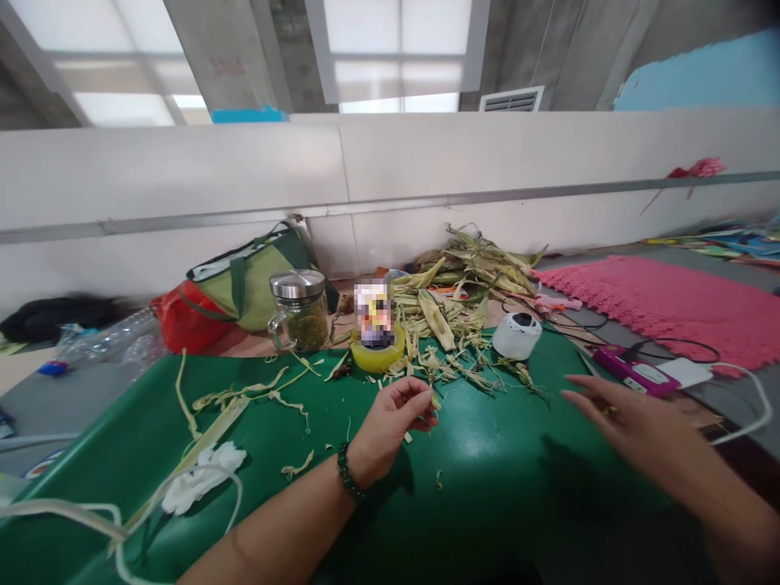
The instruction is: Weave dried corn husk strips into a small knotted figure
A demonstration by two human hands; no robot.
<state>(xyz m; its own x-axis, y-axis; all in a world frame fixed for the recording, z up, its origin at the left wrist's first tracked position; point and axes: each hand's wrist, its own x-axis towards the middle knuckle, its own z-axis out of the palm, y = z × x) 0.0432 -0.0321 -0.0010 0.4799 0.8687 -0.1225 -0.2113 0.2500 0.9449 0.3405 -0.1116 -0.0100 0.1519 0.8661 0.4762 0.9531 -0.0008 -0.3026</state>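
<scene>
Head view: the left hand (393,410) pinches one small husk piece (435,400) between thumb and fingers, above the green tabletop (469,512) and on the near side of one yellow ring (378,359); the right hand (634,431) hovers, fingers apart, near one purple device (634,371); farther back stand one lidded glass mug (298,313) and one white spool (515,340); one heap of husks (481,264), its strips too many to count, lies behind the spool.

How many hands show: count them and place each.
2: the left hand near the middle, pinching a pale scrap; the right hand at the right, beside the purple device.
</scene>
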